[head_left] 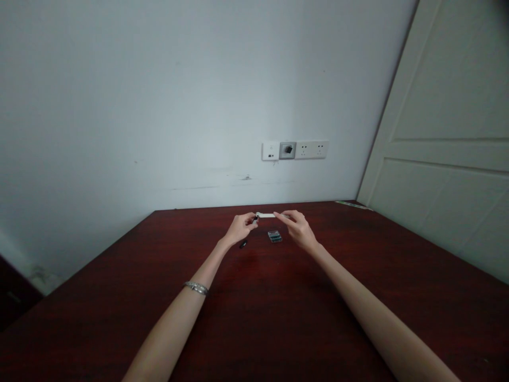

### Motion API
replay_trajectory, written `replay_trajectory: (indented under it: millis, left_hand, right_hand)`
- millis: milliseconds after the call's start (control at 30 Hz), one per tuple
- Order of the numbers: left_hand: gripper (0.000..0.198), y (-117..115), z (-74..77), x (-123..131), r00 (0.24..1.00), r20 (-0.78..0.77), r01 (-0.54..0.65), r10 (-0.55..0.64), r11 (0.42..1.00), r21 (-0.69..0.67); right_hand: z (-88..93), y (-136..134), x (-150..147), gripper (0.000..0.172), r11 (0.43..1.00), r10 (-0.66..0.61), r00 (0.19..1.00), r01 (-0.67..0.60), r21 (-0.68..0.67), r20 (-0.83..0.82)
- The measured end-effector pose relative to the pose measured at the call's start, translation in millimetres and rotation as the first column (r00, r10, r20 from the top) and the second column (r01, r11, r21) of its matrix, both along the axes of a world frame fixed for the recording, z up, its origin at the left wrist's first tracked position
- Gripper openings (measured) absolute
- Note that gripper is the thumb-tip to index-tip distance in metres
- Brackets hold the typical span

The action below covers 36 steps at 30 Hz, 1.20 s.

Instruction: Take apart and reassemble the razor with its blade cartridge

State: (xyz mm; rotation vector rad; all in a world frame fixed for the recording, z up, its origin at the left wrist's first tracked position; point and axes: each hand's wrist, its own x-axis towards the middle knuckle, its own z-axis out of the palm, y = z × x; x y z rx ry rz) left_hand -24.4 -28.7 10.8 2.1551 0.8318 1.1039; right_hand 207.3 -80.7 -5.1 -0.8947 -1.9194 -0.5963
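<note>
My left hand (239, 228) pinches a small dark piece at the left end of a narrow white strip (266, 215); the piece is too small to name. My right hand (299, 228) has its fingers closed on the strip's right end, hiding that end. Between the two hands the strip runs straight and level above the far part of the table. Below it lies a small flat clear case (274, 236) with dark contents. Near my left wrist rests a small black object (243, 244) of unclear kind.
The dark red table (270, 318) reaches back to a pale wall (178, 106). Sockets and switches (296, 150) are set in the wall. A white panelled door (449, 132) stands at the right. A thin strip (352, 205) lies at the table's back right corner.
</note>
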Motion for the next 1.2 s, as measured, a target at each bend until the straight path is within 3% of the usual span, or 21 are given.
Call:
replay_trajectory:
  millis: [133, 267, 467, 600, 733, 967, 1200]
  left_hand:
    - [0.013, 2, -5.2, -1, 0.999, 0.038, -0.001, 0.003, 0.999, -0.055]
    - [0.014, 1, -4.6, 0, 0.995, 0.099, 0.032, -0.018, 0.989, -0.143]
    - [0.023, -8, 11.7, 0, 0.979, 0.202, 0.107, -0.025, 0.909, -0.404]
    - [0.024, -13, 26.0, -4, 0.975, 0.222, 0.138, -0.028, 0.857, -0.497]
    - [0.023, -14, 30.4, -2, 0.966, 0.256, 0.177, -0.044, 0.834, -0.522]
    - [0.026, -13, 19.5, 8, 0.966, 0.225, 0.233, -0.125, 0.798, -0.556]
    - [0.030, -9, 18.3, -1, 0.952, 0.276, 0.259, -0.129, 0.820, -0.511]
  right_hand:
    - [-0.3, 0, 2, 0.050, 0.999, 0.009, 0.999, -0.011, -0.039, -0.053]
    - [9.8, -1, -8, 0.048, 0.992, 0.087, 0.975, -0.104, -0.071, -0.206]
    - [42.0, -2, -17, 0.044, 0.973, 0.035, 0.965, -0.092, -0.213, -0.260]
    - [57.5, 3, -15, 0.035, 0.942, -0.021, 0.973, -0.058, -0.331, -0.232]
    - [63.3, 7, -14, 0.033, 0.921, -0.027, 0.981, -0.050, -0.386, -0.191]
    - [66.3, 3, -23, 0.029, 0.912, -0.021, 0.997, -0.014, -0.409, -0.081]
    - [65.9, 9, 7, 0.028, 0.911, -0.042, 0.998, 0.018, -0.411, -0.050]
